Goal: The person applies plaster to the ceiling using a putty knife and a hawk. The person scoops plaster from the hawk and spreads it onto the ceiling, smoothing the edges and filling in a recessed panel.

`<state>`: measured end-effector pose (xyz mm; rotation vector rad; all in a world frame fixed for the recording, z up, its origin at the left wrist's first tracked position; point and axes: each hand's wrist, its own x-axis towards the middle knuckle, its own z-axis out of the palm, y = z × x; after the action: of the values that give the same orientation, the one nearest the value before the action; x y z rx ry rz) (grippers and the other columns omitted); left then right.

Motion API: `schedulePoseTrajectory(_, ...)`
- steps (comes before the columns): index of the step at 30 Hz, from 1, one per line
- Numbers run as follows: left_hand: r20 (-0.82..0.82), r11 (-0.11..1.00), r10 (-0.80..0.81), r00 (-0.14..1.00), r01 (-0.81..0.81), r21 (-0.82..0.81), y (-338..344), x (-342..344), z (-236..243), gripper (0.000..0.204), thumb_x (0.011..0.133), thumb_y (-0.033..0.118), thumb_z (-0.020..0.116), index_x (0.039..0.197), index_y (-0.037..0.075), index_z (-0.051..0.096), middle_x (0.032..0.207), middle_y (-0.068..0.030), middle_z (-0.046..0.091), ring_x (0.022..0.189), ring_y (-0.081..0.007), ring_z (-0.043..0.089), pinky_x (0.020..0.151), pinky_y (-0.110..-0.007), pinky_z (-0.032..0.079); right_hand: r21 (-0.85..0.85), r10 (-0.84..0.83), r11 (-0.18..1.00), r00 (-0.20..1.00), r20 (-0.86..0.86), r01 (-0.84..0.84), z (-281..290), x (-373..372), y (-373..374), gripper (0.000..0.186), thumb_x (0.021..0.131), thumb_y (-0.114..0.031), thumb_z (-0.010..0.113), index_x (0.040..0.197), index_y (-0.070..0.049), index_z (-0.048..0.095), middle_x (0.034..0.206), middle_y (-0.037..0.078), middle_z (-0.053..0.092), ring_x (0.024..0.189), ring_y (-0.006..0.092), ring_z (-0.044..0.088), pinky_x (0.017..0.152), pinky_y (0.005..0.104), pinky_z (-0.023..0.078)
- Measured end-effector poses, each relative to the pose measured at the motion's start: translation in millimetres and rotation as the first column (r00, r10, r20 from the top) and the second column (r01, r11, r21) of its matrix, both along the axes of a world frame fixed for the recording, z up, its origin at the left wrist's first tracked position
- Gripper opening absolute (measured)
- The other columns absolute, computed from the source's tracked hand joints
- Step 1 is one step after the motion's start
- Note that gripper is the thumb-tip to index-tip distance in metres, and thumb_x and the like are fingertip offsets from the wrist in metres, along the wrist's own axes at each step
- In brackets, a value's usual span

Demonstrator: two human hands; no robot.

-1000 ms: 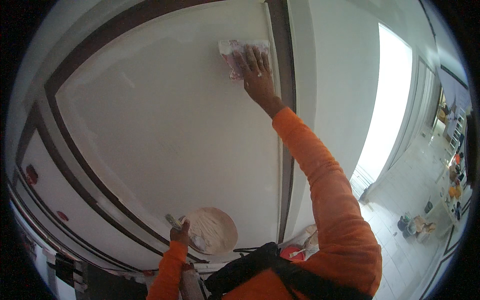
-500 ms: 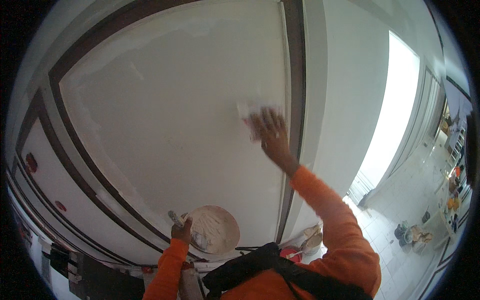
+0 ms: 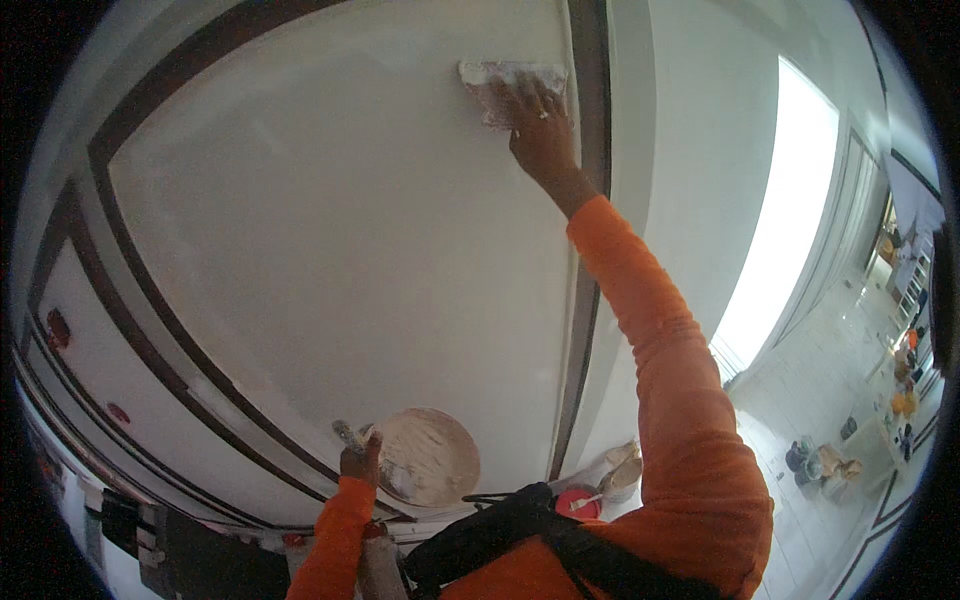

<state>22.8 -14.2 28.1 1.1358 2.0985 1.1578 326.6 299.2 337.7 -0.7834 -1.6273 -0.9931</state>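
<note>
My right hand [image 3: 541, 128] is raised to the top right of a pale wall panel [image 3: 330, 240], its fingers over a wide filling knife [image 3: 493, 98]. White putty coats the knife's upper edge, which lies against the panel beside the dark vertical strip. Low down, my left hand [image 3: 361, 460] grips the left side of a round bucket [image 3: 432, 455] of creamy putty. A putty-crusted handle [image 3: 347, 434] sticks up by its fingers; whether the hand also grips that is hard to make out.
Dark strips [image 3: 592, 200] frame the panel. Below me stand a red bucket [image 3: 578, 503] and a pale pail [image 3: 624, 474]. To the right are a bright opening [image 3: 780, 210], a tiled floor [image 3: 790, 400] with bags [image 3: 832, 466], and a ladder [image 3: 914, 285] farther off.
My right hand has moved up along the panel's right side with the filling knife, and that arm is stretched farther. The left hand and the putty bucket have barely shifted.
</note>
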Motion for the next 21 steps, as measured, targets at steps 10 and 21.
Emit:
schedulePoseTrajectory(10, 0.16, 0.965, -0.1, 0.982, 0.056, 0.258, 7.6, -22.2, -40.3, 0.052, 0.085, 0.033, 0.059, 0.119, -0.006, 0.05, 0.109, -0.0108, 0.058, 0.096, -0.018, 0.054, 0.086, -0.03, 0.04, -0.314, 0.175, 0.933, 0.984, -0.04, -0.179, -205.7, 10.5, -26.0, 0.069, 0.069, 0.001, 0.057, 0.134, -0.016, 0.038, 0.138, 0.016, 0.033, 0.126, 0.036, 0.033, 0.103, 0.0487, 0.028)
schedulePoseTrajectory(21, 0.159, 0.97, -0.081, 0.984, 0.041, 0.239, 8.9, -17.3, -30.7, 0.053, 0.085, 0.035, 0.06, 0.116, -0.007, 0.051, 0.111, -0.0133, 0.055, 0.101, -0.0204, 0.052, 0.089, -0.033, 0.04, -0.756, 0.217, 0.635, 0.976, -0.025, -0.161, -492.9, 27.9, -78.1, 0.065, 0.071, 0.002, 0.052, 0.132, -0.014, 0.039, 0.138, 0.018, 0.031, 0.127, 0.0395, 0.03, 0.103, 0.0514, 0.026)
